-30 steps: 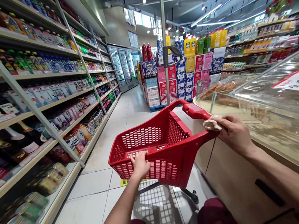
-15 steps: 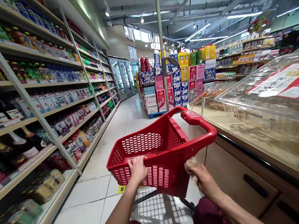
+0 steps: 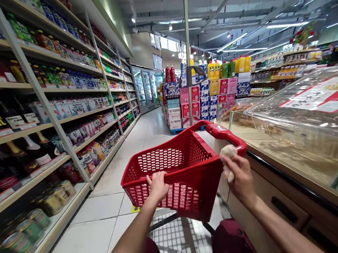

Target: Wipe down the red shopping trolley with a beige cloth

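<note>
A red plastic shopping cart (image 3: pixel 203 184) stands sideways in front of me, its basket pierced with rows of holes. My left hand (image 3: pixel 158 186) is closed over the near rim of the basket, thumb and fingers hooked on the edge. In my right hand (image 3: pixel 239 175) is a crumpled whitish cloth (image 3: pixel 228 151), pinched between thumb and fingers. The cloth is close by the cart's red handle (image 3: pixel 227 135), at its right end; whether it touches the plastic I cannot tell. The inside of the basket is partly hidden by its near wall.
Shelves of bottles and cans (image 3: pixel 73 101) line the left side. To the right stands a wooden counter (image 3: pixel 275 187) with clear plastic food boxes (image 3: pixel 305 105). Stacked drink cartons (image 3: pixel 187 103) and a metal pole (image 3: pixel 187 38) are ahead.
My right hand has risen with the cloth from the cart's lower side panel to near the handle. My left hand stays on the rim. The view has swung slightly left.
</note>
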Action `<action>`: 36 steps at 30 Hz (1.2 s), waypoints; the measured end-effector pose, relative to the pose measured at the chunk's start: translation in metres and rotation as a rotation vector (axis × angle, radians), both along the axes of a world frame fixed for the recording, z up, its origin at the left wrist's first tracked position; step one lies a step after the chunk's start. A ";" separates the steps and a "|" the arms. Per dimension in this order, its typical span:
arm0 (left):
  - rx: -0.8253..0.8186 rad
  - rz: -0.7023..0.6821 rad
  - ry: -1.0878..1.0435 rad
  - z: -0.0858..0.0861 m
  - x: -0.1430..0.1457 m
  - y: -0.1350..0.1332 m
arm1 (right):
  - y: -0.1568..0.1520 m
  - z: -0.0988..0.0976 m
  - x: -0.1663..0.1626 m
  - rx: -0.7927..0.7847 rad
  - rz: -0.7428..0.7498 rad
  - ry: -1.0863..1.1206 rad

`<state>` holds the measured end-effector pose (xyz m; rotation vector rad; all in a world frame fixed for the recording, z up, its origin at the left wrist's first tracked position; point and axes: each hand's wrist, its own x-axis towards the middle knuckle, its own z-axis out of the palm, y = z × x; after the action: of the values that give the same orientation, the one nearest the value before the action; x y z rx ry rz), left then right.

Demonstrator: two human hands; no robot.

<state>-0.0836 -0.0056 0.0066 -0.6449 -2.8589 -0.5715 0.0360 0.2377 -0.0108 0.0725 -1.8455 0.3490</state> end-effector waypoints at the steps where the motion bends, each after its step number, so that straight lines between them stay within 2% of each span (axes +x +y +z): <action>1: 0.004 -0.001 0.002 -0.001 0.002 0.000 | 0.001 0.000 0.000 -0.005 -0.050 0.013; 3: 0.013 -0.007 0.001 -0.002 0.005 -0.001 | 0.000 -0.007 0.002 0.058 -0.041 -0.046; 5: 0.015 -0.006 0.001 -0.002 0.007 -0.001 | 0.000 -0.016 0.007 0.160 0.059 -0.146; 7: 0.009 0.005 0.011 -0.003 0.009 0.000 | 0.009 -0.015 0.014 0.182 0.090 -0.159; 10: 0.006 0.014 0.021 -0.003 0.010 0.001 | 0.036 0.014 0.014 0.104 -0.109 -0.055; 12: 0.014 0.008 0.024 -0.004 0.012 0.001 | 0.040 0.033 0.004 0.129 -0.246 -0.074; 14: 0.025 0.007 0.035 -0.005 0.013 0.002 | 0.024 0.037 -0.010 0.200 -0.281 -0.113; 17: 0.031 0.012 0.052 -0.006 0.014 0.000 | -0.016 0.027 -0.026 0.362 -0.159 -0.183; 18: 0.030 0.011 0.054 -0.006 0.013 0.000 | -0.022 0.025 -0.026 0.419 -0.118 -0.216; 20: 0.024 0.001 0.054 -0.007 0.013 -0.001 | -0.013 0.027 -0.020 0.477 -0.114 -0.265; 23: -0.002 -0.002 0.066 -0.008 0.014 0.000 | 0.025 0.037 -0.003 0.386 -0.320 -0.225; 25: -0.021 0.013 0.076 -0.009 0.016 0.002 | 0.036 0.037 0.001 0.322 -0.414 -0.172; 27: -0.032 0.020 0.086 -0.011 0.018 0.004 | 0.025 0.031 -0.001 0.350 -0.363 -0.180; 29: -0.039 0.007 0.098 -0.013 0.020 0.005 | 0.011 0.026 -0.006 0.443 -0.236 -0.234; 31: -0.046 -0.011 0.109 -0.015 0.020 0.004 | 0.013 0.026 -0.006 0.498 -0.180 -0.271; 34: -0.036 -0.018 0.127 -0.016 0.020 0.004 | 0.041 0.034 0.001 0.396 -0.341 -0.195; 36: -0.025 -0.014 0.120 -0.015 0.021 0.004 | 0.046 0.035 0.002 0.317 -0.442 -0.137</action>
<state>-0.0622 -0.0014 -0.0081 -0.6801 -2.7559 -0.4830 0.0377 0.2841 0.0243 -0.1444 -1.9768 -0.2530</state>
